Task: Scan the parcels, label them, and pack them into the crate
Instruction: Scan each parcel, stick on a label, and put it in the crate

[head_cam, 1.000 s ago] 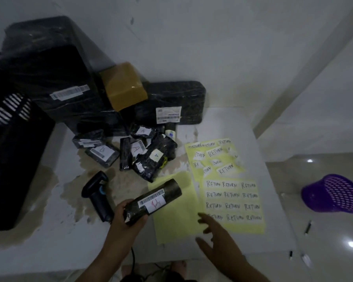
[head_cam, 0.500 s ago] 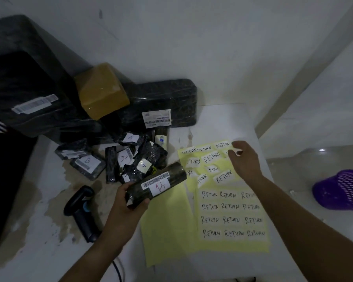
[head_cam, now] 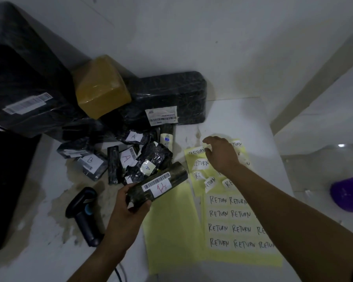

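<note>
The left hand (head_cam: 128, 208) grips a black-wrapped cylindrical parcel (head_cam: 161, 186) (barcode and red B uppermost) beside the yellow sheet of white RETURN stickers (head_cam: 243, 258); the right hand (head_cam: 220, 154) hovers over its far end, fingers bent, whether pinching a sticker I cannot tell; labelling seems in hand; the heap of small black parcels (head_cam: 143, 157) behind is not yet packed into the black plastic crate (head_cam: 4, 190).

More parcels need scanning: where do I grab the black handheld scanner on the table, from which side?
Take the black handheld scanner by its handle below the blue trigger, from above on the near side: it lies flat, head away, handle end toward you. The left hand holds a black barcoded roll parcel, so probably use the right hand.
</note>
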The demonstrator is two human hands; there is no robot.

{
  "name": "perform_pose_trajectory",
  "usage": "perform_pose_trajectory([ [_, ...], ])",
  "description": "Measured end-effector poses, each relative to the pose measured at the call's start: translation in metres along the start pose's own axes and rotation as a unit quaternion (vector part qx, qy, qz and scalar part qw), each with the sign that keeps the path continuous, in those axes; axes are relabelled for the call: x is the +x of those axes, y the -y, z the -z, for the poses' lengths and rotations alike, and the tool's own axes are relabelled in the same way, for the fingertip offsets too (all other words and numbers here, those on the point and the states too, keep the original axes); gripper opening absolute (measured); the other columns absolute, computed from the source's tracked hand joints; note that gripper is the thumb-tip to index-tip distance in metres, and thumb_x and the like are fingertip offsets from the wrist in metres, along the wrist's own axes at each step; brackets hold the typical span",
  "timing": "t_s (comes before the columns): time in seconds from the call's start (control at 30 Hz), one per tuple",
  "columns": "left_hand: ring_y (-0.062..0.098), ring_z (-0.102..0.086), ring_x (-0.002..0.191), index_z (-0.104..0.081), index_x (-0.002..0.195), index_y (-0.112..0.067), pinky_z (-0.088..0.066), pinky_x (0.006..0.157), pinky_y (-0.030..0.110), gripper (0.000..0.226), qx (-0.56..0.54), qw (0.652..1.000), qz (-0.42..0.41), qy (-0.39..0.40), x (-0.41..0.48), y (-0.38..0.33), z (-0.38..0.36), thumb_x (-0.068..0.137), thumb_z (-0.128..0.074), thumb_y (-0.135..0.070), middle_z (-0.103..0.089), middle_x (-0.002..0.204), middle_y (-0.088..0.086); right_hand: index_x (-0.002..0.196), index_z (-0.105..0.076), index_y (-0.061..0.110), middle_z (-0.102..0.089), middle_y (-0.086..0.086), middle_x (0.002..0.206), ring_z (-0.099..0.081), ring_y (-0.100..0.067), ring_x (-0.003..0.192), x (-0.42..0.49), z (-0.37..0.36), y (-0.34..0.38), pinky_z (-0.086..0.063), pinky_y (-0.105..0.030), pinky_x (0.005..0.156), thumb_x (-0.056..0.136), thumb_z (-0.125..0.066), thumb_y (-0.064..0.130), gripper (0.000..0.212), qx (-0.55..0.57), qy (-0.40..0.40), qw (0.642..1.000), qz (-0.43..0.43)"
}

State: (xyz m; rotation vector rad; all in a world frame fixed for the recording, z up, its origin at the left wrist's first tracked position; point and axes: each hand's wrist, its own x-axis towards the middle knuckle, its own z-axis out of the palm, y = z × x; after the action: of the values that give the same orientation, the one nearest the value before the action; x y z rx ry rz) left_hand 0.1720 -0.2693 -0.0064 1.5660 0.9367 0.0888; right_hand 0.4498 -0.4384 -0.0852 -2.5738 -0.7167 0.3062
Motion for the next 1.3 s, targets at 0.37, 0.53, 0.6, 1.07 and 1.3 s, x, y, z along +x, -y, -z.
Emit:
perform_pose_trajectory([
  [0.37,0.017,-0.069,0.101,-0.051,0.113,-0.044,-0.052,0.076,0.022,0.051,0.006,1.000,-0.003,-0.011,-0.002,0.007,0.003,0.090,-0.072,-0.004,-0.065,0.115,-0.007,0.122,-0.064,0.017,-0.058,-0.011,0.125,-0.057,-0.034,0.109,0.019,0.035,-0.059,-0.049,-0.040,0.090,0.088,-0.057,0.009,0.036,-0.030,-0.070,0.987,-0.143],
  [0.53,0.005,-0.072,0.090,-0.051,0.118,-0.043,-0.057,0.069,0.017,0.054,0.007,1.000,-0.001,-0.004,-0.003,0.010,-0.004,0.090,-0.071,-0.002,-0.066,0.118,-0.007,0.112,-0.070,0.019,-0.057,-0.006,0.124,-0.058,-0.031,0.108,0.010,0.042,-0.082,-0.049,-0.035,0.084,0.088,-0.061,0.009,0.027,-0.037,-0.039,0.987,-0.149],
  [0.6,0.004,-0.072,0.088,-0.050,0.125,-0.038,-0.056,0.072,0.020,0.054,0.015,1.000,0.000,0.003,-0.005,0.010,-0.008,0.090,-0.071,-0.003,-0.066,0.119,-0.007,0.101,-0.071,0.018,-0.060,-0.005,0.117,-0.060,-0.029,0.100,0.008,0.042,-0.080,-0.046,-0.031,0.076,0.088,-0.062,0.011,0.017,-0.049,-0.044,0.989,-0.133],
  [1.07,0.008,-0.072,0.094,-0.051,0.118,-0.044,-0.056,0.084,0.031,0.053,0.015,1.000,-0.001,0.011,-0.011,0.010,-0.013,0.090,-0.072,-0.005,-0.067,0.114,-0.014,0.104,-0.042,0.007,-0.055,-0.010,0.069,-0.047,-0.028,0.060,-0.003,0.046,-0.083,-0.035,-0.033,0.058,0.103,-0.037,0.020,0.015,-0.025,-0.066,0.994,-0.082],
  [1.3,0.016,-0.070,0.101,-0.051,0.121,-0.041,-0.058,0.081,0.027,0.052,0.018,1.000,-0.013,0.014,-0.014,0.008,-0.011,0.090,-0.073,-0.006,-0.067,0.118,-0.008,0.094,-0.051,0.012,-0.063,-0.007,0.078,-0.059,-0.030,0.070,-0.008,0.051,-0.085,-0.045,-0.033,0.062,0.095,-0.054,0.018,0.007,-0.026,-0.012,0.997,-0.075],
])
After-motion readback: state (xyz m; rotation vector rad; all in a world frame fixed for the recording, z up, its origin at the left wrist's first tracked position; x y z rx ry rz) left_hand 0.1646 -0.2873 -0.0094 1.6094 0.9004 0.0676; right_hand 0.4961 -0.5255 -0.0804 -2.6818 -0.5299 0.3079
